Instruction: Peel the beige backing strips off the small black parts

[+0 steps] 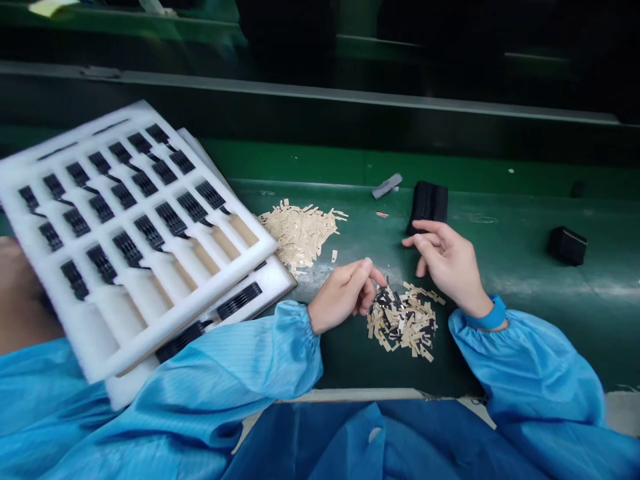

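"Resting over the green counter (520,287), what are the hands doing?"

"The left hand (345,293) is bent, fingertips at the upper edge of a mixed heap (405,320). The right hand (447,263) is half-curled at the near end of a ribbed block (431,200). I cannot tell whether either hand grips a piece."

"And the surface and the room?"

"Smooth and slightly shiny, with a pale rail (310,93) beyond and darkness behind that."

"Where are the edges and the space?"

"The front edge (360,395) runs just below the mixed heap. Green surface stretches right, past a small black block (567,245). At left, 2 trays crowd in: an upper tray (200,301) askew on a lower tray (277,275), another person's blurred arm (25,300) beside them."

"Materials?"

"White, foam-like trays with black comb-shaped parts (173,219) in pockets. The mixed heap has flat pale strips and black bits; a pale heap (300,233) lies near the trays, and a grey bar (387,186) near the ribbed block."
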A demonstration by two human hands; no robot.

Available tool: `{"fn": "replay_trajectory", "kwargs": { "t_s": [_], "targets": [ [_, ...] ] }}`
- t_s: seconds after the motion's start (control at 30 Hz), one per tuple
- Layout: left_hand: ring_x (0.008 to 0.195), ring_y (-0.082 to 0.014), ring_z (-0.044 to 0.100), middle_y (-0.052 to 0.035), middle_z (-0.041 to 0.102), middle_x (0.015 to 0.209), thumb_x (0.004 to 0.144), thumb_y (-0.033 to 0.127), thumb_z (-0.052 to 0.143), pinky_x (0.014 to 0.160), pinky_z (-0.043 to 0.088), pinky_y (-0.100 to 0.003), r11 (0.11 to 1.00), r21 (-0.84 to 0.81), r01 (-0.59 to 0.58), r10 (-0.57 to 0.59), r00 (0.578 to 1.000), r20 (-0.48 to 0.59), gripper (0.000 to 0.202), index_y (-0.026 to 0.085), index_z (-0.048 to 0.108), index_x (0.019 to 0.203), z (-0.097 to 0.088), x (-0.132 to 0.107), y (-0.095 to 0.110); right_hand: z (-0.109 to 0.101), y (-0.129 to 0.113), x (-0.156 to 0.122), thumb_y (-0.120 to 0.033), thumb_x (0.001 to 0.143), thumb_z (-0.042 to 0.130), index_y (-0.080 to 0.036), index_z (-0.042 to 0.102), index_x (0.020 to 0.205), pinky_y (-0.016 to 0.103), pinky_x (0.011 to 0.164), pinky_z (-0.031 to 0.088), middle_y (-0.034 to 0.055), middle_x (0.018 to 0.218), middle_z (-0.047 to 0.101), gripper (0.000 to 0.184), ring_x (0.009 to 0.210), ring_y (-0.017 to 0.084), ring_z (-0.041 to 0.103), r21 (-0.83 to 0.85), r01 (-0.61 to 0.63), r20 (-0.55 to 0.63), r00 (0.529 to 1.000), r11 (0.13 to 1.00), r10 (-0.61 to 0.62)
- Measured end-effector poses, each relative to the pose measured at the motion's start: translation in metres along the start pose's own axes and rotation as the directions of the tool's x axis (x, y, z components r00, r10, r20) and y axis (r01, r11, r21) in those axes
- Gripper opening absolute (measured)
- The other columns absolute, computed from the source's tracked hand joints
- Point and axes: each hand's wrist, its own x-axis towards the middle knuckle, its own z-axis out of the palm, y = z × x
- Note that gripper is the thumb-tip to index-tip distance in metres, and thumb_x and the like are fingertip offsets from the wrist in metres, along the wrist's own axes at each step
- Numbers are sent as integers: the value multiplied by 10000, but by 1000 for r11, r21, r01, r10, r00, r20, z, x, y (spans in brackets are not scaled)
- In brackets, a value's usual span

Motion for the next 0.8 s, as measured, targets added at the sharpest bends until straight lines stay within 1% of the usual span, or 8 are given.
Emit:
{"fn": "replay_trajectory", "kwargs": {
  "t_s": [0.07, 0.17, 0.27, 0.37, 0.5, 0.63, 0.73, 0.8],
  "targets": [
    [427, -80, 453, 53, 503, 511, 1037, 553, 324, 412, 364, -179, 1000, 14, -1, 1, 1000, 15, 500, 152, 602, 929, 0, -1, 1, -10, 4, 2, -436, 935, 646, -178, 703, 993, 291, 543, 456, 51, 797, 720, 270, 533, 130, 560, -332, 126, -90, 982, 935, -165],
    [441, -80, 460, 51, 502, 516, 1037, 553, 327, 419, 366, -176, 1000, 29, 5, -6, 1000, 22, 497, 153, 602, 930, 0, -3, 3, -24, 11, 7, -328, 928, 650, -197, 716, 886, 317, 647, 463, 52, 821, 673, 152, 642, 157, 565, -635, 248, -43, 934, 731, -354],
    [451, -83, 474, 48, 502, 524, 1033, 562, 334, 421, 370, -177, 999, 34, 14, -15, 1000, 22, 496, 156, 602, 934, -1, -3, 3, -29, 16, 9, -274, 916, 651, -207, 709, 934, 318, 661, 454, 61, 938, 666, 90, 736, 178, 602, -736, 268, 33, 931, 621, -363],
    [460, -84, 491, 45, 508, 541, 1032, 561, 339, 422, 375, -180, 999, 31, 20, -21, 1000, 23, 491, 159, 603, 935, -1, -3, 2, -27, 19, 7, -274, 927, 633, -212, 688, 984, 312, 627, 424, 66, 988, 664, 101, 799, 198, 625, -805, 245, 52, 936, 539, -348],
    [460, -86, 493, 43, 508, 547, 1031, 559, 347, 418, 375, -186, 1000, 29, 10, -11, 1000, 20, 491, 154, 607, 940, -3, -2, 1, -25, 20, 5, -280, 941, 610, -210, 668, 994, 305, 581, 376, 71, 1023, 661, 106, 783, 192, 618, -839, 247, 75, 935, 484, -346],
    [465, -87, 486, 42, 497, 546, 1033, 556, 342, 417, 371, -186, 999, 32, -11, 10, 1000, 16, 494, 150, 606, 937, -3, -1, 1, -26, 17, 5, -282, 927, 637, -204, 676, 937, 305, 584, 378, 65, 970, 657, 89, 734, 178, 591, -819, 260, 85, 937, 512, -339],
    [506, -80, 511, 30, 543, 639, 1019, 514, 422, 463, 419, -192, 999, 5, -52, 52, 998, -31, 403, 150, 593, 996, 0, 1, -1, -19, 7, 0, -334, 908, 679, -195, 666, 860, 304, 598, 415, 50, 839, 640, 148, 655, 154, 539, -643, 301, 82, 941, 704, -327],
    [668, -93, 603, -18, 623, 845, 956, 449, 587, 605, 517, -216, 992, -28, -120, 118, 990, -79, 312, 157, 577, 1066, 2, 3, -2, -8, -1, -7, -397, 889, 711, -196, 650, 812, 287, 546, 402, 20, 724, 608, 224, 568, 124, 473, -429, 262, 85, 964, 864, -250]
  ]
}}
